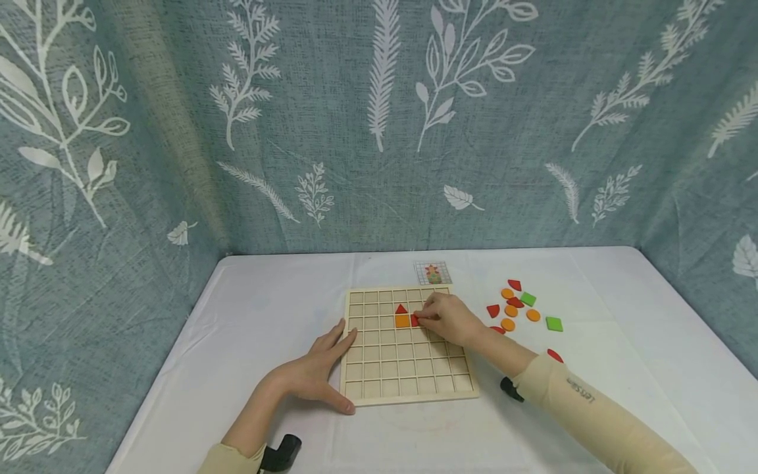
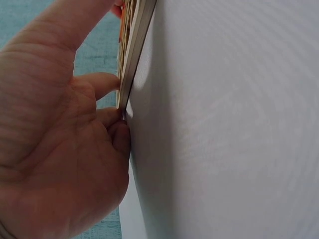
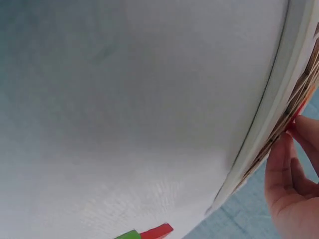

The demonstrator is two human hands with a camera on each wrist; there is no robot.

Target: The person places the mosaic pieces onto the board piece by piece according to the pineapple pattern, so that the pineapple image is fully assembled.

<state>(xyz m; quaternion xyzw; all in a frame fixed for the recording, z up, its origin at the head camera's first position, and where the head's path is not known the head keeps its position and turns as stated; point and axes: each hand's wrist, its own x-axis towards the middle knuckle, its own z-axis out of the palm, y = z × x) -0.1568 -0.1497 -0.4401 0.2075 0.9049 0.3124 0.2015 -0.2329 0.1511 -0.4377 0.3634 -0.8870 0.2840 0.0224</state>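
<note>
A wooden grid board [image 1: 379, 399] lies on the white table. My left hand [image 1: 310, 374] rests along its left side, thumb and fingers spread; in the left wrist view the fingertips are at the board's edge. With fingertips and thumb, my right hand [image 1: 453, 320] pinches a small red piece [image 1: 414, 320] at a cell in the upper part of the grid. The fingers cover part of that piece. Just left of it, an orange square [image 1: 403, 320] fills a cell, and a red triangle [image 1: 401, 309] sits in the cell above the square.
Right of the board are scattered orange discs [image 1: 533, 315], green squares [image 1: 554, 324] and red rounded pieces [image 1: 493, 311]. A small card with a coloured grid pattern [image 1: 433, 272] lies behind the board. Patterned blue-green curtains [image 1: 355, 197] surround the table's back and sides.
</note>
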